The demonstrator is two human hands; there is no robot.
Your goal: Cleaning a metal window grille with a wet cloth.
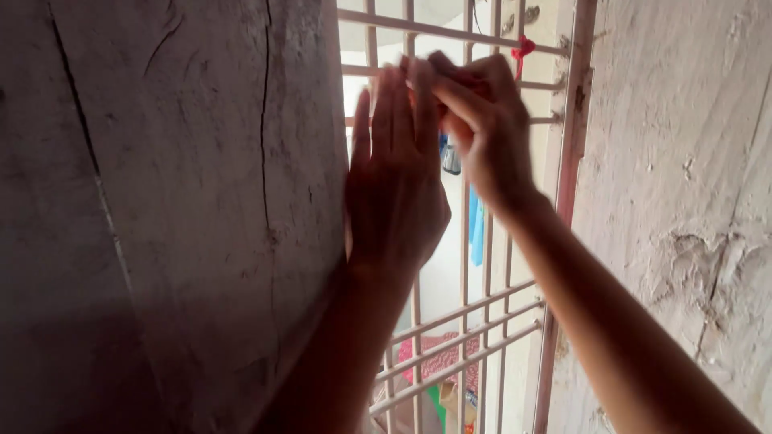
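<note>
Both hands are up at the window grille (482, 313), between 2 cracked plaster walls.

Left hand (396, 173): flat, fingers straight and pointing up, back toward the camera. It grips nothing I can see. Its fingertips (406, 80) meet the right hand at 1 of the upper horizontal bars. Its inner edge runs just beside the left wall (177, 201).

Right hand (482, 120): fingers curled and pinched together at the same spot, motion-blurred. Some red shows between the fingers, probably a red thread (470, 80), but the blur and the fingers hide it, so I can't tell whether it is actually gripped or only touched.

Key relation: the pinch point sits at the top of both hands, on the upper bar, just left of the grille's right frame. The bar's long axis is horizontal and the left hand's is vertical, so they cross there. The right hand is the 1 on the thread; the left only backs it up from the left side.

A 2nd red tie (523, 50) is knotted on a higher bar, up and to the right of the right hand, near but apart from it.

Through the grille: blue cloth (478, 229) hanging outside, a pink patterned thing (441, 358) lower down. The right wall (683, 201) has rough patched plaster.
</note>
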